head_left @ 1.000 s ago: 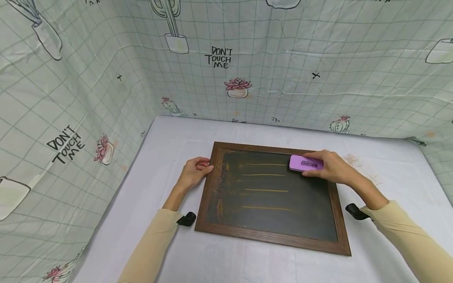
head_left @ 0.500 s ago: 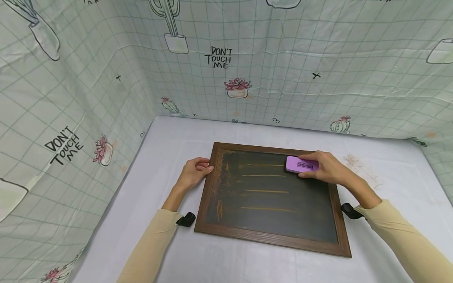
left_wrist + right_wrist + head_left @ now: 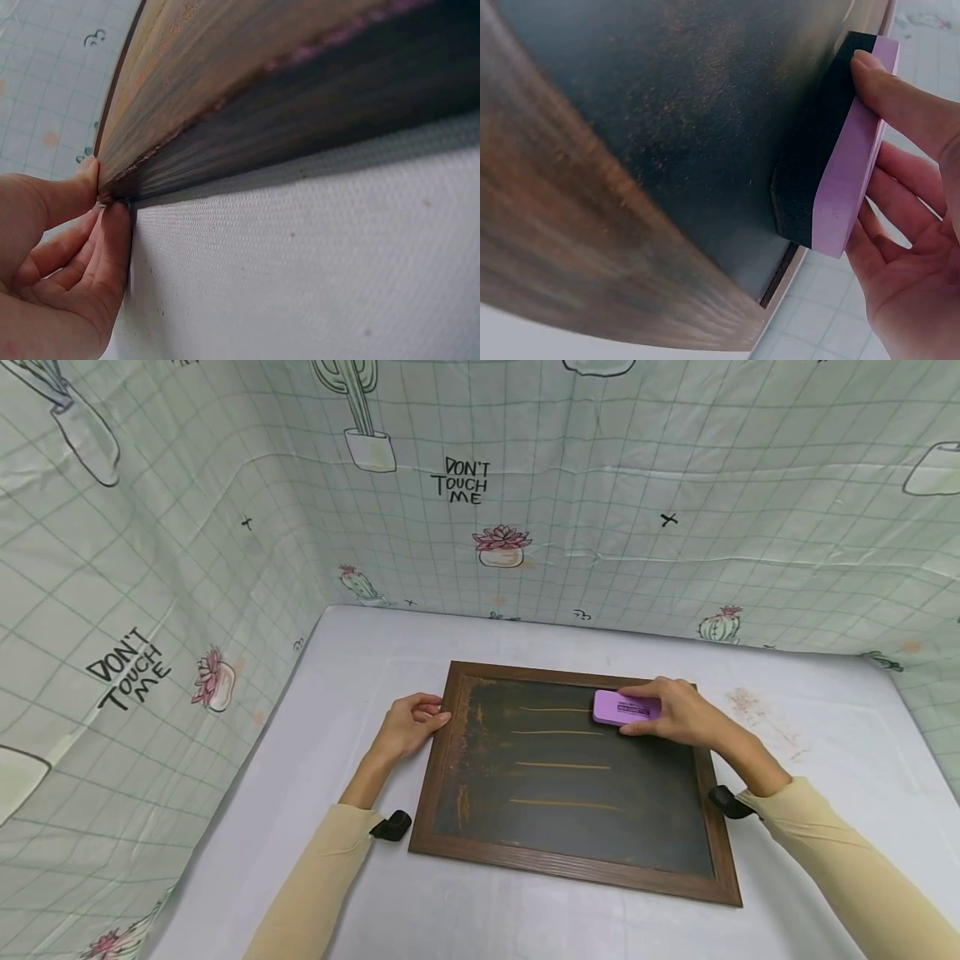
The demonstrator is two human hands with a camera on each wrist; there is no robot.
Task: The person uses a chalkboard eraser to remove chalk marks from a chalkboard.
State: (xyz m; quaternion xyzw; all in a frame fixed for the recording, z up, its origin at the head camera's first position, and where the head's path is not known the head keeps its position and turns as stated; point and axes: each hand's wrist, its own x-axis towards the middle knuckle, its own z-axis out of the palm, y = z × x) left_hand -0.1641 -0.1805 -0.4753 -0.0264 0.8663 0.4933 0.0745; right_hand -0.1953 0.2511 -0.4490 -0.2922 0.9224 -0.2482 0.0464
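A dark chalkboard [image 3: 570,835] in a brown wooden frame lies on the table, bearing several thin yellow chalk lines and yellow smudges along its left side. My right hand [image 3: 678,714] grips a purple board eraser [image 3: 621,708] between thumb and fingers, over the upper right part of the board at the right end of the top line. In the right wrist view the black felt side of the eraser [image 3: 817,150] faces the board surface. My left hand [image 3: 407,725] pinches the left edge of the frame, thumb on top and fingers at its side, as the left wrist view shows.
Orange chalk dust [image 3: 750,703] is scattered on the white tablecloth [image 3: 570,918] right of the board. A grid-patterned curtain [image 3: 585,485] with cactus drawings hangs behind and at the left. Small dark specks dot the cloth near the left hand.
My right hand has slid the eraser leftward along the top chalk line, whose visible part is now shorter. The left hand keeps its hold on the frame.
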